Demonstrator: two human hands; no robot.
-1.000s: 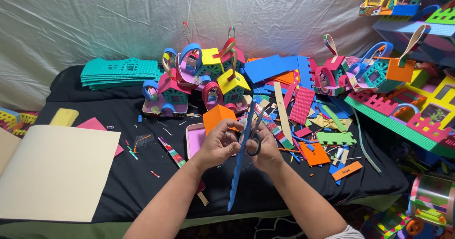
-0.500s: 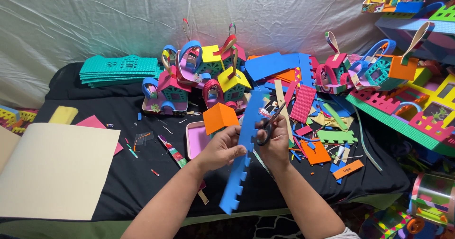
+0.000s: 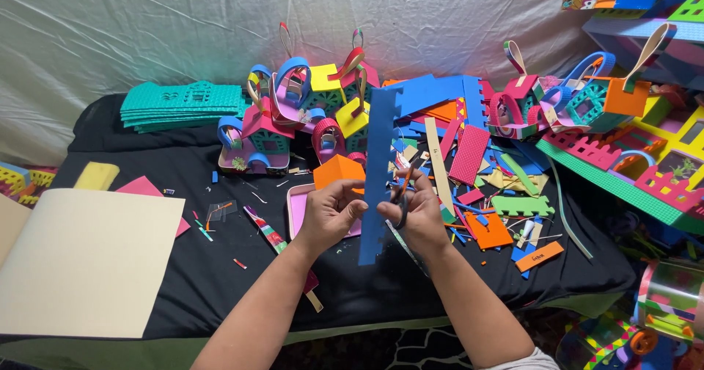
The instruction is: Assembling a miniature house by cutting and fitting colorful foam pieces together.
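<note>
Since the earlier frames the blue foam strip (image 3: 379, 166) has swung up from a slant toward the table edge to stand nearly upright between the hands, its notched edge facing right. The left hand (image 3: 331, 212) is closed on the strip, thumb and fingers pinching its left edge about midway up. The right hand (image 3: 419, 212) is wrapped around a pair of scissors (image 3: 402, 194), fingers through the dark handles, the blades angled up toward the strip's right edge; how far the blades are parted I cannot tell.

Just behind the hands lie an orange foam block (image 3: 338, 172) and a pink tray (image 3: 299, 210) on the black tablecloth (image 3: 183, 282). To the right spreads a heap of foam scraps (image 3: 499, 187) in red, green, orange and blue. Further back stand small foam houses (image 3: 293, 113) with looped handles, and a stack of teal foam sheets (image 3: 183, 104) sits at the back left. A large cream sheet (image 3: 81, 260) covers the near left corner.

As a judgement: the strip is long and limp and held at one point only, so its free top could flop or twist as the blades close, pulling the cut off line. The left fingertips sit close to the blades, so a slip could nick them.
</note>
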